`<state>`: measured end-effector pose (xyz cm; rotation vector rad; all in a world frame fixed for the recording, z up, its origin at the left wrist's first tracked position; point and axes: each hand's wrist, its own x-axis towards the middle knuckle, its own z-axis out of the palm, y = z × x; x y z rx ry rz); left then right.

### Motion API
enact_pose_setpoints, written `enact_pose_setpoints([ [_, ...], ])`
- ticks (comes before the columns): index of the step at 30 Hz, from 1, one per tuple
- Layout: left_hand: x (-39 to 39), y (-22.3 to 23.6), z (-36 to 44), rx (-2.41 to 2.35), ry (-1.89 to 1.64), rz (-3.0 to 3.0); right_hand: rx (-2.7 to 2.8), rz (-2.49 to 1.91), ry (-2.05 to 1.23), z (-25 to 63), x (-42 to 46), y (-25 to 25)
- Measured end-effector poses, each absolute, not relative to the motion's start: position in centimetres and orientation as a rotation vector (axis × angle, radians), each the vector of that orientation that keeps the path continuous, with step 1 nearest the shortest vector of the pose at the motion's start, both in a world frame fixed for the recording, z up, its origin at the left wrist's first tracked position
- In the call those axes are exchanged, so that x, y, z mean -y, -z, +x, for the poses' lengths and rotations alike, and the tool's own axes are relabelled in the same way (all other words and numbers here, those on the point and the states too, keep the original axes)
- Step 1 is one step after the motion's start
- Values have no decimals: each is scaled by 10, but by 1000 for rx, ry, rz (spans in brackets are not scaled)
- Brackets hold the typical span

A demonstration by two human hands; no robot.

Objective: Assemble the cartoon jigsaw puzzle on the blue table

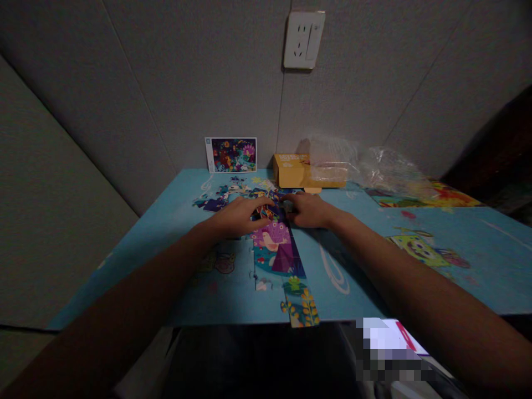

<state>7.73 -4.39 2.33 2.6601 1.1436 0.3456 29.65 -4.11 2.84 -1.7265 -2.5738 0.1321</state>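
A partly joined jigsaw puzzle [272, 244] lies on the table, with a pink figure, a purple area and a green frog on its pieces. My left hand [239, 216] rests at its upper left edge, thumb and forefinger apart around some colourful pieces. Across from it, my right hand [310, 210] is at the upper right edge, fingers curled in around what looks like a small puzzle piece, mostly hidden by the fingers. Loose puzzle pieces [214, 205] lie in a heap beyond and left of my left hand.
A picture card [233, 155] of the puzzle leans on the wall. Right of it sits a yellow box [291, 172] with clear plastic wrapping [390, 169] beside it. A colourful sheet [453, 197] lies at the back right of the blue table [366, 249]. The puzzle's lowest pieces reach the front edge.
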Motion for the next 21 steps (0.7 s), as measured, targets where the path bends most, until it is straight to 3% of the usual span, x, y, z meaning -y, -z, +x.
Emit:
enact_pose_setpoints([
  [9, 43, -22, 76, -1133, -373, 2673, 2518, -1625, -163, 299, 38, -26],
  [15, 42, -20, 77, -1105, -410, 2689, 2169, -1481, -158, 293, 35, -23],
  [21, 44, -18, 78, -1016, -467, 2729, 1963, -1151, -198, 287, 36, -17],
])
